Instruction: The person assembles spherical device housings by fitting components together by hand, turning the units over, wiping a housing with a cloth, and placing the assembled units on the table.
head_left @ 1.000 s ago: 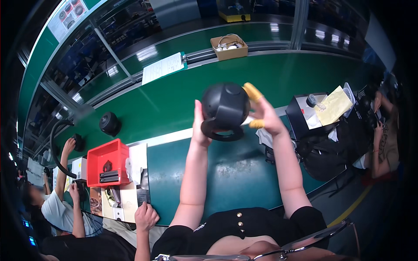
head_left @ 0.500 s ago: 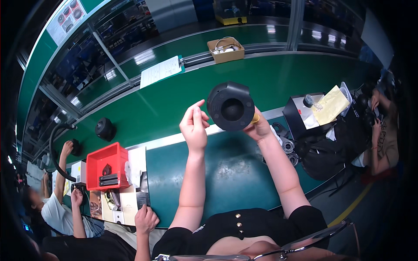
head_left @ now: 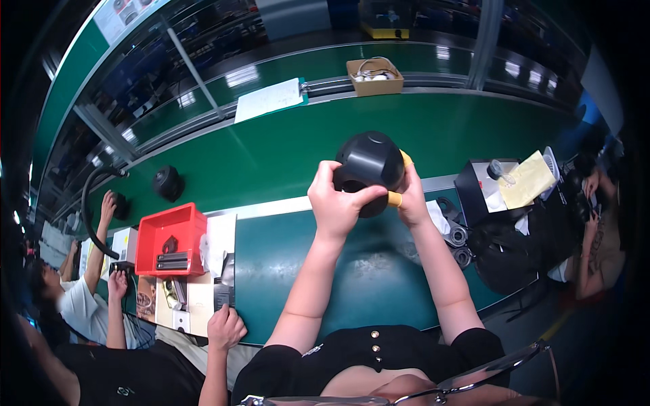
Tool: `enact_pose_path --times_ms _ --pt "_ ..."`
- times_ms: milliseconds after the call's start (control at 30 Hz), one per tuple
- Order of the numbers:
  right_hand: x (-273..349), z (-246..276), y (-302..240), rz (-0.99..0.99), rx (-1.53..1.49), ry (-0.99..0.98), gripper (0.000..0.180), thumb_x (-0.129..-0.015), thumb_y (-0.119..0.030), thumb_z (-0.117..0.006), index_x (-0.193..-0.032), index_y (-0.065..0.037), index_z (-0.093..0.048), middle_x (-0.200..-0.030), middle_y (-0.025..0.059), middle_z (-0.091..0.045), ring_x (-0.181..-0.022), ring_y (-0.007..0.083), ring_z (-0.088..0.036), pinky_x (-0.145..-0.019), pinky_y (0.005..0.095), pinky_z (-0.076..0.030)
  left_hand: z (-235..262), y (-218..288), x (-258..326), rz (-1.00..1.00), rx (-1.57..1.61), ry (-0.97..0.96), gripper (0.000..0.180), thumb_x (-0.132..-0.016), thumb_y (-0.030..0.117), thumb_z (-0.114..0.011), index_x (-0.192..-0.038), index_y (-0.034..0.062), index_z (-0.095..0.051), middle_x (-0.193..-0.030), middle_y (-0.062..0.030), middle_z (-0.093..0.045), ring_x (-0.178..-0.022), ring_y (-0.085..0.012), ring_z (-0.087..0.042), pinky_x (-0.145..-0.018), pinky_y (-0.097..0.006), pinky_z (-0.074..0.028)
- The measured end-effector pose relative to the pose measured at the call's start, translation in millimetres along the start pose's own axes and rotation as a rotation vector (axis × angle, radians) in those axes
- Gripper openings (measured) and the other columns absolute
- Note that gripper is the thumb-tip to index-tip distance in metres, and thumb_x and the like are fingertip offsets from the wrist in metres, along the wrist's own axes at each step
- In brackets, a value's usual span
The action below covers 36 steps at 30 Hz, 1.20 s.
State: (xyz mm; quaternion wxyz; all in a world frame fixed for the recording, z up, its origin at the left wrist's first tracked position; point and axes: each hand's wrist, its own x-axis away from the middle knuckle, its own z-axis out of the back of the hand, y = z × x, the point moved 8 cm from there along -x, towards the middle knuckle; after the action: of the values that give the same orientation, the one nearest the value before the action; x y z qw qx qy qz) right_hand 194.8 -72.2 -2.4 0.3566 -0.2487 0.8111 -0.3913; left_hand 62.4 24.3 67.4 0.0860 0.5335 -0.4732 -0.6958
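Note:
A round, glossy black plastic housing point(head_left: 371, 161) is held up above the bench between both hands. My left hand point(head_left: 336, 208) grips its left side, with the thumb across the lower front near a dark opening. On the right side, my right hand point(head_left: 412, 197) is closed round the housing. Yellow covers, which look like finger cots point(head_left: 395, 199), sit on its thumb and a finger. The underside of the housing is turned away from view.
A red bin point(head_left: 170, 240) with black parts stands left, beside a co-worker's hand point(head_left: 226, 327). Another black housing point(head_left: 166, 183) rests farther back. A clipboard point(head_left: 271, 100) and cardboard box point(head_left: 374, 76) lie along the far edge. Right are a black box point(head_left: 474, 193) and black bag point(head_left: 508, 250).
My left hand, earlier apart from the housing with fingers raised, now grips it. The housing has turned, so its flat ring-shaped face no longer shows. The view has shifted slightly.

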Motion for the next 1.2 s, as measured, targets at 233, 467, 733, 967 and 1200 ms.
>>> enact_pose_path --times_ms 233,467,733,967,1200 --pt "4 0 21 -0.138 -0.114 0.028 0.090 -0.065 0.001 -0.080 -0.142 -0.004 -0.033 -0.137 0.0078 -0.048 -0.125 0.0207 -0.050 -0.105 0.0339 -0.042 23 -38 -8 0.271 0.286 0.067 0.044 -0.100 0.025 -0.055 -0.064 -0.0002 -0.060 -0.058 0.0043 -0.053 -0.052 -0.0016 -0.040 -0.048 -0.021 -0.032" --pt "6 0 20 -0.183 -0.158 -0.009 0.091 -0.070 -0.002 -0.078 -0.146 -0.006 -0.029 -0.136 0.0081 -0.048 -0.122 0.0198 -0.052 -0.100 0.0298 -0.045 26 -37 -7 0.368 0.395 0.042 0.044 -0.099 0.028 -0.056 -0.067 -0.0012 -0.064 -0.057 0.0012 -0.058 -0.050 -0.0028 -0.046 -0.048 -0.019 -0.034" --pt "4 -4 9 -0.115 -0.138 -0.036 0.095 -0.066 -0.002 -0.082 -0.145 -0.007 -0.029 -0.137 0.0086 -0.047 -0.123 0.0206 -0.051 -0.100 0.0316 -0.045 23 -41 -8 0.393 0.469 0.049 0.046 -0.099 0.030 -0.054 -0.066 -0.0011 -0.063 -0.056 -0.0007 -0.058 -0.049 -0.0048 -0.047 -0.048 -0.020 -0.035" --pt "10 -19 -40 0.360 0.439 -0.066 0.102 -0.050 -0.010 -0.093 -0.138 -0.007 -0.040 -0.140 0.0112 -0.045 -0.126 0.0254 -0.049 -0.105 0.0394 -0.042 25 -28 -13 0.202 0.398 0.074 0.045 -0.101 0.025 -0.050 -0.064 0.0012 -0.056 -0.060 -0.0001 -0.052 -0.055 -0.0062 -0.044 -0.051 -0.022 -0.035" --pt "20 -32 -72 0.725 0.908 -0.059 0.087 -0.051 -0.017 -0.092 -0.128 -0.013 -0.052 -0.138 0.0183 -0.048 -0.123 0.0342 -0.052 -0.102 0.0413 -0.045 15 6 -14 -0.006 0.091 -0.104 0.038 -0.073 0.026 -0.082 -0.071 0.0040 -0.051 -0.065 0.0024 -0.049 -0.059 -0.0048 -0.044 -0.056 -0.020 -0.036"
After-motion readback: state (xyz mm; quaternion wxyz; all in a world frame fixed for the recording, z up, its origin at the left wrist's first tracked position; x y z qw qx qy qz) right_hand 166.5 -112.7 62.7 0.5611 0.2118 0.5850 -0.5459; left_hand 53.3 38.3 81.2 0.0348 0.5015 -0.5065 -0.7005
